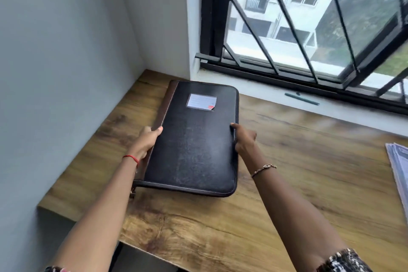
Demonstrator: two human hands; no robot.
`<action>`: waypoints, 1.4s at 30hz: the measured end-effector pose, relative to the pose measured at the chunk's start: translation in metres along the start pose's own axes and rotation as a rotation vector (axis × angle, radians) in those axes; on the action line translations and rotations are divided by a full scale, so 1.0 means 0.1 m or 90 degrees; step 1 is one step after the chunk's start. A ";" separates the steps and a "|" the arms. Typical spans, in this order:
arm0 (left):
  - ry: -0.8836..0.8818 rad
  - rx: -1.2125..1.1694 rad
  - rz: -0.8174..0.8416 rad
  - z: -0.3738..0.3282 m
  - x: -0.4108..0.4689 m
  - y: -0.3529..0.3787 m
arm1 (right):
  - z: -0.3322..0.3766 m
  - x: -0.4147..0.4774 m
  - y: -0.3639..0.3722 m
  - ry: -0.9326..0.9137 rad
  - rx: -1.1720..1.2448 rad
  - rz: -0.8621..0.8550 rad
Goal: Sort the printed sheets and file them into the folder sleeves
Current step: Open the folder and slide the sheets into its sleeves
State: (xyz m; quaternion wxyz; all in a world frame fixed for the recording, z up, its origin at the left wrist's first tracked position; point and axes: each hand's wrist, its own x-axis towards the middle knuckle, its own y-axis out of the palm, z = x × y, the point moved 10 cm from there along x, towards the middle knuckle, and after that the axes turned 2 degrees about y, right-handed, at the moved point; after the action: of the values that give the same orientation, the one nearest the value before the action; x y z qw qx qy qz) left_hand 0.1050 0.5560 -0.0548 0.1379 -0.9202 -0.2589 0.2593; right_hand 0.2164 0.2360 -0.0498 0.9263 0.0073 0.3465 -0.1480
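Gripping closed black leather zip folder (194, 146) by its long edges: left hand (146, 141) at brown spine, right hand (244, 141) opposite; lies on wooden desk (287, 183); label card (201, 103) unreadable; printed sheets (397, 161) far right

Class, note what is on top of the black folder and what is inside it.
On the folder a label card sits in a clear pocket; the left hand and right hand grip its side edges. It is closed, so its contents are hidden.
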 end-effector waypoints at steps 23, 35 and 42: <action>0.111 0.327 0.073 -0.67 -1.52 3.03 | 0.41 0.83 -3.35 -0.128 -0.178 -0.210; 0.245 0.335 0.012 -1.03 -1.41 3.19 | 0.67 0.99 -3.22 -0.137 -0.411 -0.209; 0.294 0.281 0.125 -1.26 -1.09 3.42 | 1.27 1.27 -2.54 -0.393 -0.598 -0.174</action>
State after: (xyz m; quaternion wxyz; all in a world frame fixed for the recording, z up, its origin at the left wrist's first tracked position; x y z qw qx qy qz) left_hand 0.2326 0.1977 -0.0394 0.3633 -0.9231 -0.0683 0.1063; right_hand 0.3178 -0.0562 -0.0121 0.8606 -0.4933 0.0869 -0.0920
